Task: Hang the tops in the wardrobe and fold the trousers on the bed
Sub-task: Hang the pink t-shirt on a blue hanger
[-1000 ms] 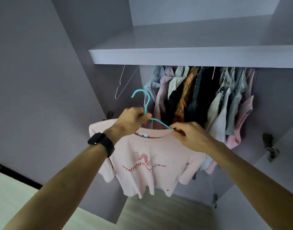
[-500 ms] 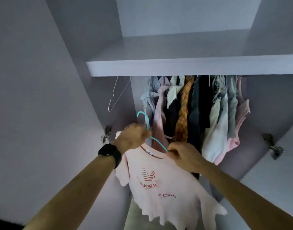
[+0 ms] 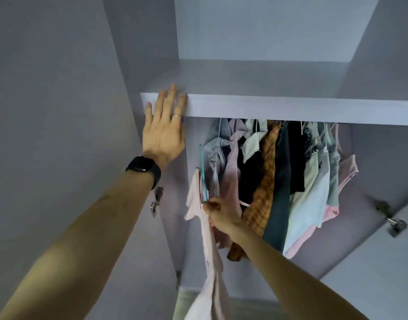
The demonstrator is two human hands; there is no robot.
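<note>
While my left hand rests flat, fingers straight, on the white wardrobe shelf, my right hand grips the slim teal hanger bearing the pale pink T-shirt beside the hung tops. Hooking remains, I judge.

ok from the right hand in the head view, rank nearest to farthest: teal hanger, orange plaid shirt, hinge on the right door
1. teal hanger, gripped by the right hand
2. orange plaid shirt, hanging just to its right
3. right door hinge, far right
</note>
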